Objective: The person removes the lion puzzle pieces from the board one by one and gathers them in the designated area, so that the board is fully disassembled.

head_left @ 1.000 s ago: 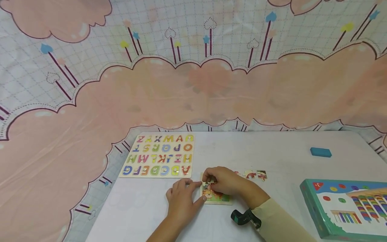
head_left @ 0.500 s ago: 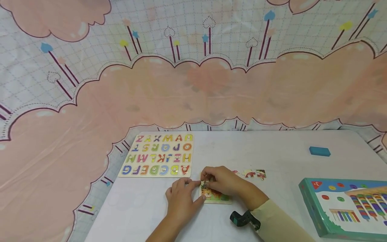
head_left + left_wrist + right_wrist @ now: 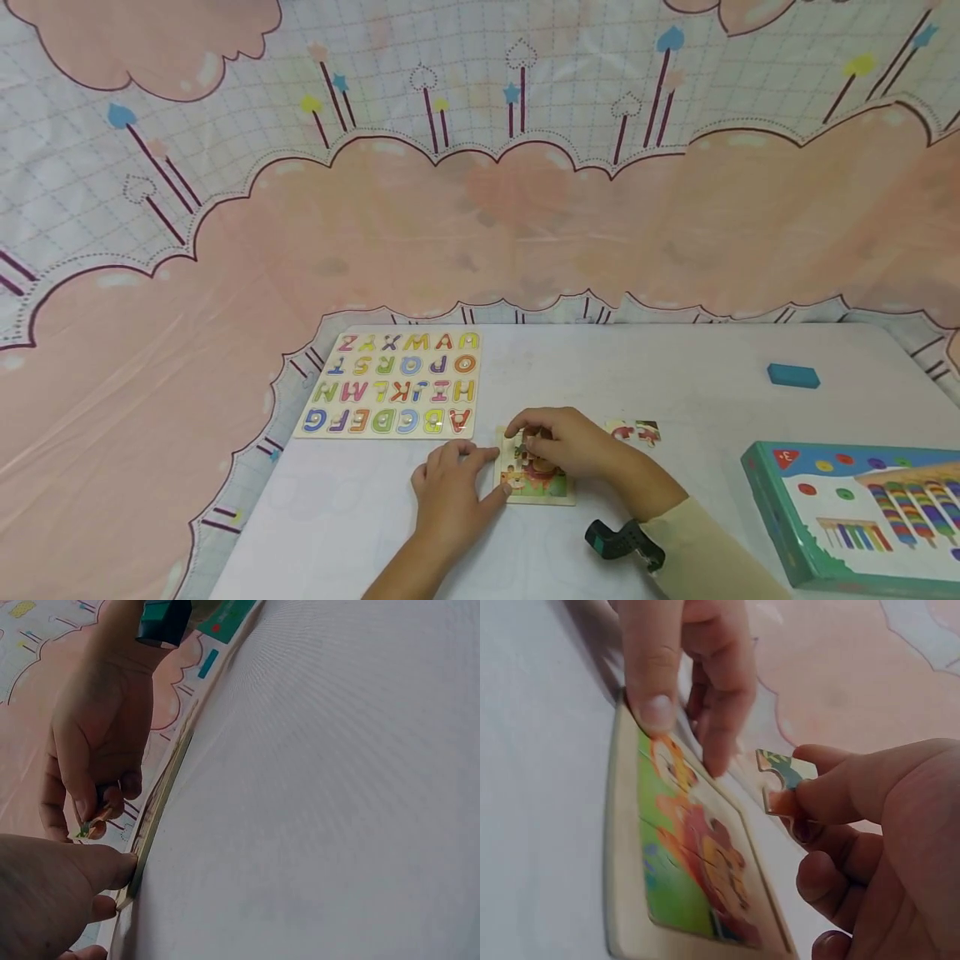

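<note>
A small framed jigsaw puzzle (image 3: 555, 500) lies on the table, its lower part filled with a green and orange animal picture. My left hand (image 3: 452, 492) rests at its left side, fingers extended, with the thumb (image 3: 656, 712) on the frame's corner and the index fingertip at the edge. Over the upper part of the puzzle is my right hand (image 3: 573, 442). Between thumb and forefinger it pinches a jigsaw piece (image 3: 784, 769) with green, teal and orange print, held tilted above the board in the right wrist view.
Loose jigsaw pieces (image 3: 633, 432) lie beyond the right forearm. An alphabet board (image 3: 386, 386) is at the back left. A blue block (image 3: 793, 376) sits at the back right, and a green-edged box (image 3: 855, 517) at the right front.
My right hand has shifted right and back from the puzzle's left part, uncovering more of the picture and covering a loose piece behind it. The left hand stays put.
</note>
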`<action>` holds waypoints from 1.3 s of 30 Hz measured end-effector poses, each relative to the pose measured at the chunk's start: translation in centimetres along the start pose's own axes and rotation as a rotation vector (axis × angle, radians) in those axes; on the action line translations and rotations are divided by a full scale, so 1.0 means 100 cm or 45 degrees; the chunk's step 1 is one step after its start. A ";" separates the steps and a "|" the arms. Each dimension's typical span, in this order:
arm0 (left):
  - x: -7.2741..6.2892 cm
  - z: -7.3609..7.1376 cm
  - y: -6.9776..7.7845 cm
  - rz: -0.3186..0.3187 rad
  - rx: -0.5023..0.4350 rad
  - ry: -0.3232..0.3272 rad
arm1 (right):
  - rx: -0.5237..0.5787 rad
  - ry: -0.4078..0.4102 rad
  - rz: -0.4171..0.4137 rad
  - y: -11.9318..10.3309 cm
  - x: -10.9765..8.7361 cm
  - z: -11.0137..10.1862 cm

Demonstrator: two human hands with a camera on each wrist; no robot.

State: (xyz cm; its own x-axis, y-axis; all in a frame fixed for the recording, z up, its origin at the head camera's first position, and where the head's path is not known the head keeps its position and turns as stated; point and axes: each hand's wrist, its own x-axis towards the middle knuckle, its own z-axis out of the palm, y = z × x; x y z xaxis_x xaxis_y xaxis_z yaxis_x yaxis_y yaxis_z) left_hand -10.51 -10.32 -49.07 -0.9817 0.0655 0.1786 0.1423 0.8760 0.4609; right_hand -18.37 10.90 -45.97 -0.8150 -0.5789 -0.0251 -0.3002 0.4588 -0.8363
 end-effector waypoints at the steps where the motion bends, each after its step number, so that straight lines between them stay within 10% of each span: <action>1: 0.000 0.000 0.000 0.000 -0.002 0.001 | -0.012 0.007 -0.002 0.001 -0.002 -0.002; 19: 0.000 0.001 -0.002 -0.044 -0.019 -0.027 | -0.111 0.087 0.007 0.026 -0.045 -0.040; 39: 0.001 0.000 0.001 -0.049 0.004 -0.056 | -0.424 0.199 -0.076 0.042 -0.057 -0.036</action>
State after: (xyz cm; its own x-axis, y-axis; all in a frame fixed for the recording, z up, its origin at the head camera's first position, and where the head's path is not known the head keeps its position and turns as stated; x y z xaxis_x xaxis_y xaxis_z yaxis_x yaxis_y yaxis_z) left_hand -10.60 -10.22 -48.95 -0.9911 0.0528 0.1222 0.1041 0.8796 0.4643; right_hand -16.78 18.54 -47.32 -0.8493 -0.5131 0.1239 -0.4734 0.6365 -0.6089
